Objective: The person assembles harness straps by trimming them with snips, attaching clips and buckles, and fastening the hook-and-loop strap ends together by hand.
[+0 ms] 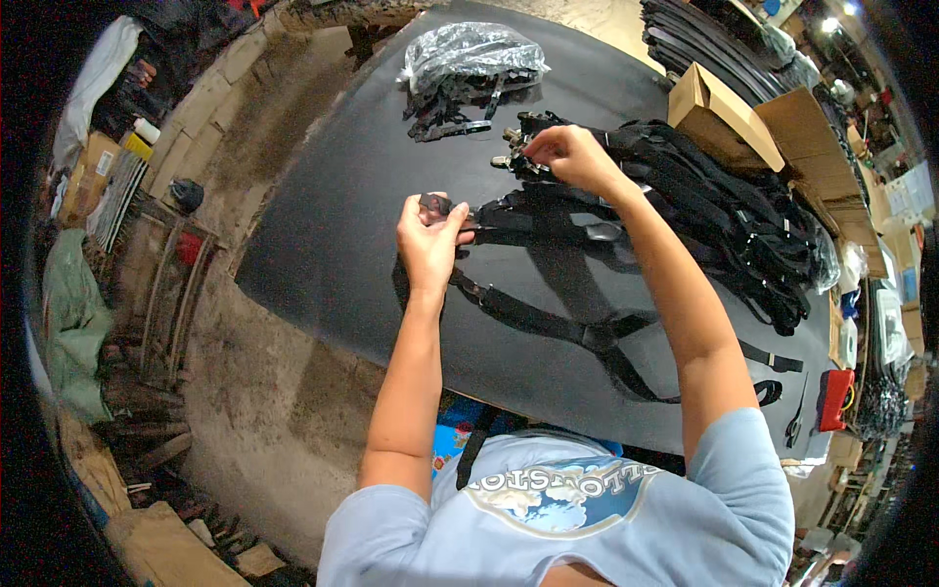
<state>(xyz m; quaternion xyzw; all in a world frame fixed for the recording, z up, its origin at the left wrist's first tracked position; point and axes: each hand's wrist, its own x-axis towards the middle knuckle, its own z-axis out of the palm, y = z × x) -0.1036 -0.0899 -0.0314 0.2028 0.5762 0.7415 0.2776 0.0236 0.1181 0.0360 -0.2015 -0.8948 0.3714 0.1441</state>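
Closed at the left-centre of the table, my left hand (430, 235) pinches the end of a black suspender strap (548, 231). Part of that end shows above its fingers; the rest is hidden in the grip. My right hand (572, 158) has curled fingers over the metal clips (503, 162) at the left end of a suspender pile (704, 186). Whether its fingertips grip a clip or hover above it, I cannot tell. Nearer to me lies another pair of black suspenders (528, 315), its straps meeting at a joining patch.
A clear plastic bag (474, 54) with black clipped pieces lies at the far side of the dark table (333, 225). Open cardboard boxes (724, 117) stand behind the pile. Scissors (797, 416) and a red object (835, 399) rest at the right edge.
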